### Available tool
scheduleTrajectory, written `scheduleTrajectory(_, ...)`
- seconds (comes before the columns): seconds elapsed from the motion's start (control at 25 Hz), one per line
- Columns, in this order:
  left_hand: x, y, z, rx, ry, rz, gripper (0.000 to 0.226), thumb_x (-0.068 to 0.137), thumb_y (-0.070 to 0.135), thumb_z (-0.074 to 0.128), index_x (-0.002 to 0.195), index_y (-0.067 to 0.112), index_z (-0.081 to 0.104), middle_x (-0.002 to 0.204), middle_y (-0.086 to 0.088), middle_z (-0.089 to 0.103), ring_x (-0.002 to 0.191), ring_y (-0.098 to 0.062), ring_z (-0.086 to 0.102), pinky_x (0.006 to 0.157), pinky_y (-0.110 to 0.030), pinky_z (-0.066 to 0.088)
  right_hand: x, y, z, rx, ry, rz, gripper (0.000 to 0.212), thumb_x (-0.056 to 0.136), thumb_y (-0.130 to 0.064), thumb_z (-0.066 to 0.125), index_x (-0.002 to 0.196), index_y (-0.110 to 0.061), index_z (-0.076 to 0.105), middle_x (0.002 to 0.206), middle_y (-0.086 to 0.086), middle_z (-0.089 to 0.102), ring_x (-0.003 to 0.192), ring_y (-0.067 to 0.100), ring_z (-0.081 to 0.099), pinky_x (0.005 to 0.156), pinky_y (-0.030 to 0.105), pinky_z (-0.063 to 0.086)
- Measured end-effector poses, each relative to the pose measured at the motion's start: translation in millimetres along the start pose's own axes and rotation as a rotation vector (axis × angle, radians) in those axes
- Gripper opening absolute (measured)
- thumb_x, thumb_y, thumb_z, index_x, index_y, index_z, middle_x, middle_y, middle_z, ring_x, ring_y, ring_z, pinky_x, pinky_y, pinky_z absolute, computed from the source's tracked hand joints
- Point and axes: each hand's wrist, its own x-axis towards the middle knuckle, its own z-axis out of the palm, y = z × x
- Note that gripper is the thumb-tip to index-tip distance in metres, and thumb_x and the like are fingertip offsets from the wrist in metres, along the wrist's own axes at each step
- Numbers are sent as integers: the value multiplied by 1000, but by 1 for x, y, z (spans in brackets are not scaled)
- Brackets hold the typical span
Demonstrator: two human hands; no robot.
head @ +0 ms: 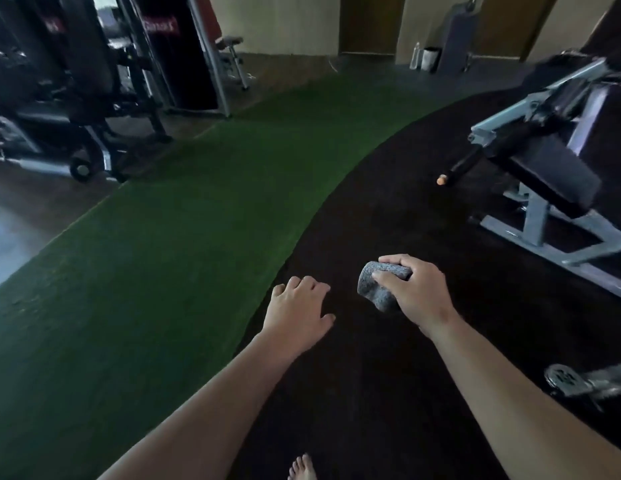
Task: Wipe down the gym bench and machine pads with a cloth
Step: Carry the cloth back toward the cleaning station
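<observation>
Right hand [420, 293] around cloth [375, 291], left hand [298, 307] loose

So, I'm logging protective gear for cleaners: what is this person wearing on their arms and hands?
Nothing visible. The left forearm and right forearm are bare to the frame edge, with no sleeves. The left grip and right grip have no gloves, and no watch, band or ring shows.

The cloth [380, 287] looks like coarse, speckled grey fabric, the green floor strip [170, 244] like rough matt turf, and the machine frame [537, 223] like smooth painted metal under a matt black pad [558, 178].
</observation>
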Motion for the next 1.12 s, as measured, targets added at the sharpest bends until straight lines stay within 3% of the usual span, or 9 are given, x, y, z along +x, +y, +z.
scheduleTrajectory(0.2,163,-26,-28,54,0,114,55,94,53,58,144,32,51,141,8,51,134,-19,43,113,-41,35,143,-1,-1,74,102,67,23,81,-40,79,104,-39,77,98,-16,75,94,7,73,80,47,64)
scheduleTrajectory(0.68,598,-44,-72,53,-47,88,49,95,52,59,139,30,56,136,5,54,132,-20,44,109,-40,39,573,0,-40,25,88,13,25,84,-36,78,109,-34,77,101,-16,74,96,6,71,80,46,64)
scheduleTrajectory(1.12,1016,-72,-107,114,-76,270,49,96,51,60,137,26,57,133,3,55,127,-22,47,105,-41,42,954,10,-52,59,249,109,25,87,-34,79,112,-33,76,103,-14,73,94,7,72,75,44,65)
